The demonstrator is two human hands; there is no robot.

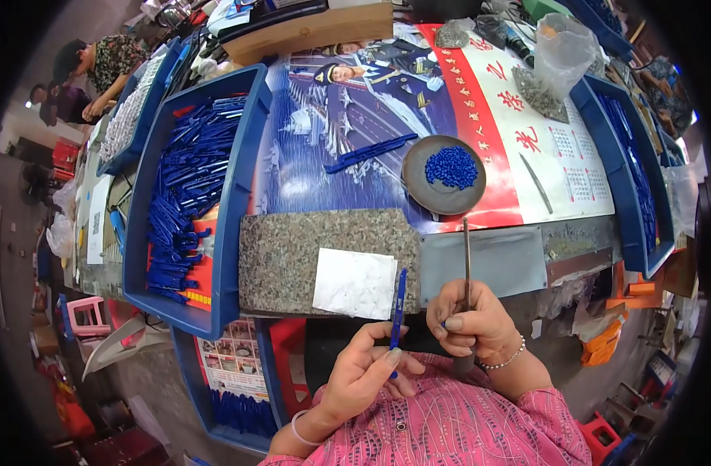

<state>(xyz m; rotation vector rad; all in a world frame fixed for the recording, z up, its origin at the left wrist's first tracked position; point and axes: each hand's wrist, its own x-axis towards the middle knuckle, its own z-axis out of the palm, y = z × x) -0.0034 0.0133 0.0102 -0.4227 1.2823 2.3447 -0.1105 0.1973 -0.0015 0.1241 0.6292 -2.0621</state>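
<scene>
My left hand is closed round a slim blue pen, which stands nearly upright between thumb and fingers. In my right hand is a thin metal rod tool with a dark handle below the fist, its tip pointing up and away from me. Something small and blue seems pinched at that hand's thumb and forefinger, too small to make out. Beyond the right hand, a round grey dish holds many tiny blue pieces. A folded white cloth or paper lies on the granite slab before my left hand.
At left stands a blue tray heaped with blue pens; a lower tray holds more. Another blue tray is at right. Several blue pens lie on the poster. A wooden box stands behind. Other people work nearby.
</scene>
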